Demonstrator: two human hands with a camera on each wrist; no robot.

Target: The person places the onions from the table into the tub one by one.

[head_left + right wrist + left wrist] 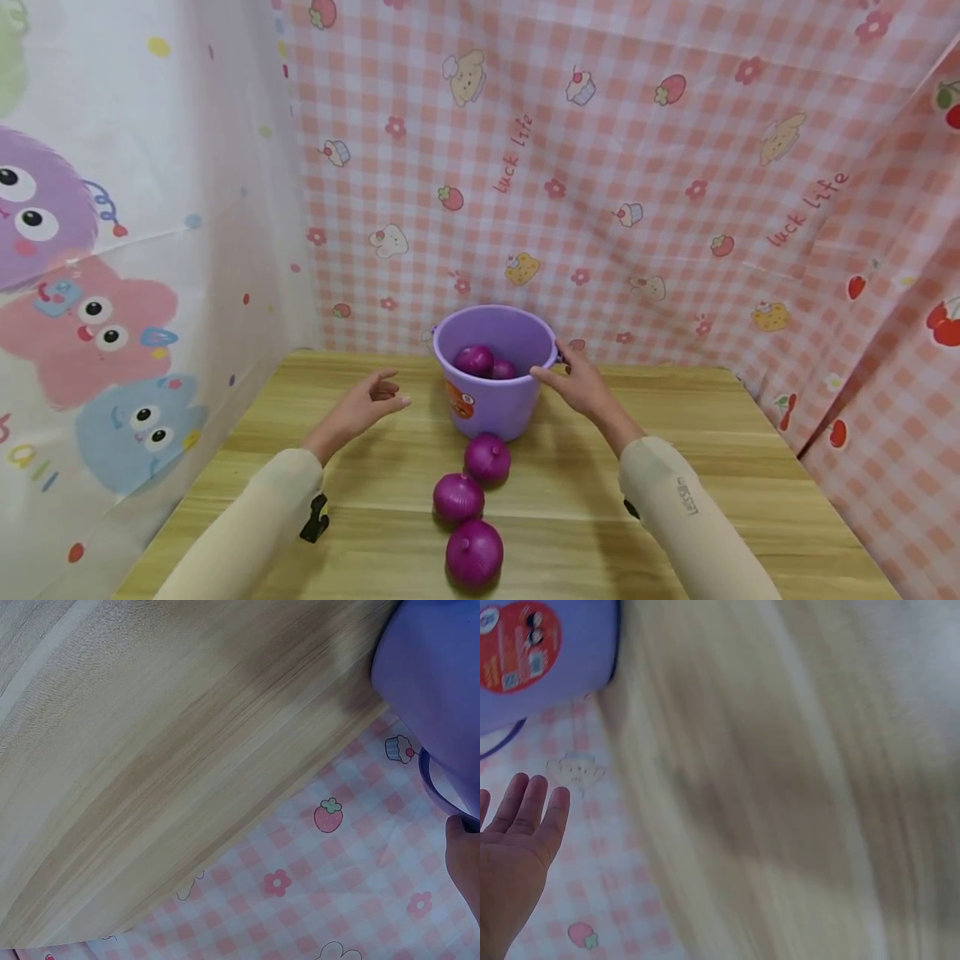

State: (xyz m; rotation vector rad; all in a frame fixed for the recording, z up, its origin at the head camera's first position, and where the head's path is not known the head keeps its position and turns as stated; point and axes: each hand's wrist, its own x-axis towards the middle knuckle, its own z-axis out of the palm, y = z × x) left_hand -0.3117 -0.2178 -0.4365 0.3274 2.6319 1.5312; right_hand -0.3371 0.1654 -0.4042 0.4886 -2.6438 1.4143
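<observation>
A purple bucket (491, 408) stands upright on the wooden table, with an orange-red label on its side. Two purple onions (475, 361) show inside it. Three more onions (458, 497) lie in a row in front of it. My right hand (585, 387) holds the bucket's right side at the rim, thumb toward the front and fingers farther back. In the right wrist view one digit meets the bucket's handle (435, 784). Left of the bucket, my left hand (365, 406) is apart from it, empty, with loosely bent fingers and palm turned inward.
The wooden table (675, 500) reaches back to a pink checked cloth (600, 167) hanging close behind the bucket. A white cloth (225, 167) with cartoon figures hangs on the left. Both forearms wear light sleeves with black straps near the wrists.
</observation>
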